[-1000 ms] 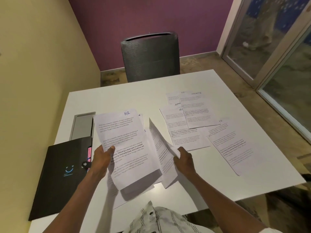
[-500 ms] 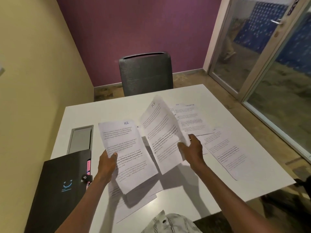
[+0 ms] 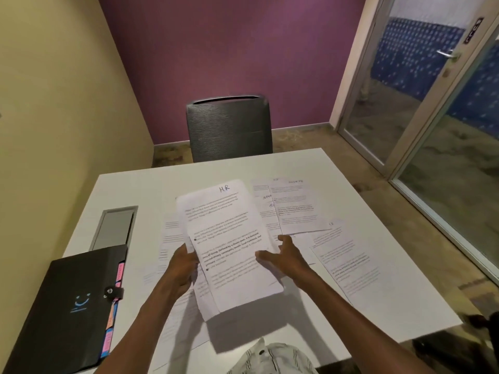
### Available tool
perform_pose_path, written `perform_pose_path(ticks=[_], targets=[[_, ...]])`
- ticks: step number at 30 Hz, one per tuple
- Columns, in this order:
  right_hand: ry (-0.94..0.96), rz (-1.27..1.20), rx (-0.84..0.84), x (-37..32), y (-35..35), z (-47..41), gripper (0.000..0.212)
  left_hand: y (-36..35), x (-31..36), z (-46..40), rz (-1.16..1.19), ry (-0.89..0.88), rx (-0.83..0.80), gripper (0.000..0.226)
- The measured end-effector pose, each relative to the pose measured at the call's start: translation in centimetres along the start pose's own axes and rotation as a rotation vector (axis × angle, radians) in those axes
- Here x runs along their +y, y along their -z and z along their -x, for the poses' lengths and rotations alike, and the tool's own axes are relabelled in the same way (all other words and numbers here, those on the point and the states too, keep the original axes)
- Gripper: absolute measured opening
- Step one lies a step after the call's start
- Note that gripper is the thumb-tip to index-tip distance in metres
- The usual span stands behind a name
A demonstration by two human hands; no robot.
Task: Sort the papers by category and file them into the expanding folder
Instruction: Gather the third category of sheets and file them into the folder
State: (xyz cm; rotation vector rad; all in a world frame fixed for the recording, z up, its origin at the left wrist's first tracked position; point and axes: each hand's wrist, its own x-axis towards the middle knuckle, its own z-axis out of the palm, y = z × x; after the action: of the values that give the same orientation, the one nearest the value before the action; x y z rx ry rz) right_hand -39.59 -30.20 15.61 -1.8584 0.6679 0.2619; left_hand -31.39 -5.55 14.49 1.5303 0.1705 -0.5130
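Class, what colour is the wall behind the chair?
Purple wall, behind the grey chair; the head view shows it best.

Two bare forearms enter from the lower edge of the frame, one from the lower left and one from the lower right. No sleeve, watch, ring or bracelet shows on them. The left hand [image 3: 181,268] and the right hand [image 3: 286,259] are also bare, without gloves. At the bottom centre of the frame there is a small part of a light shirt [image 3: 272,359] with thin dark stripes. One small dark button is visible on it, near its upper edge.
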Motion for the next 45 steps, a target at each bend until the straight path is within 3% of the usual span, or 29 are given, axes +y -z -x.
perform_pose_path(ticks=[4, 7, 10, 12, 16, 19, 25, 29, 32, 45], targets=[[0.094, -0.02, -0.068, -1.3, 2.9, -1.5, 0.094, -3.5, 0.0, 0.7, -0.034, -0.015, -0.049, 0.015], [0.135, -0.223, -0.056, -1.3, 4.1, -2.5, 0.052, -6.5, 0.0, 0.6, 0.038, -0.014, 0.004, 0.015], [0.149, -0.2, -0.036, -0.5, 4.7, -3.2, 0.039, -8.9, 0.2, -0.1, 0.222, 0.071, 0.174, 0.046], [0.195, -0.164, -0.019, 0.0, 4.7, -3.7, 0.037, -10.2, 0.1, -0.8, 0.238, 0.041, 0.251, 0.055], [0.273, -0.14, 0.07, 0.8, 5.8, -4.8, 0.033, -11.8, -0.3, -1.1, -0.066, -0.204, 0.26, 0.029], [0.326, -0.196, 0.096, 1.2, 6.8, -5.3, 0.032, -12.8, -0.9, -0.6, -0.129, -0.277, 0.289, 0.019], [0.289, -0.212, 0.024, 4.6, 6.7, -6.2, 0.022, -13.3, -3.8, 0.3, -0.14, -0.218, 0.312, 0.024], [0.22, -0.235, -0.024, 6.5, 5.9, -6.3, 0.038, -12.9, -6.1, 0.2, -0.216, -0.142, 0.296, 0.025], [0.193, -0.254, -0.038, 6.8, 5.5, -6.6, 0.035, -13.1, -6.5, -0.2, -0.231, -0.123, 0.296, 0.018], [0.172, -0.129, -0.06, 8.1, 4.4, -7.8, 0.038, -12.5, -7.0, -1.3, -0.343, -0.089, 0.287, 0.046]])
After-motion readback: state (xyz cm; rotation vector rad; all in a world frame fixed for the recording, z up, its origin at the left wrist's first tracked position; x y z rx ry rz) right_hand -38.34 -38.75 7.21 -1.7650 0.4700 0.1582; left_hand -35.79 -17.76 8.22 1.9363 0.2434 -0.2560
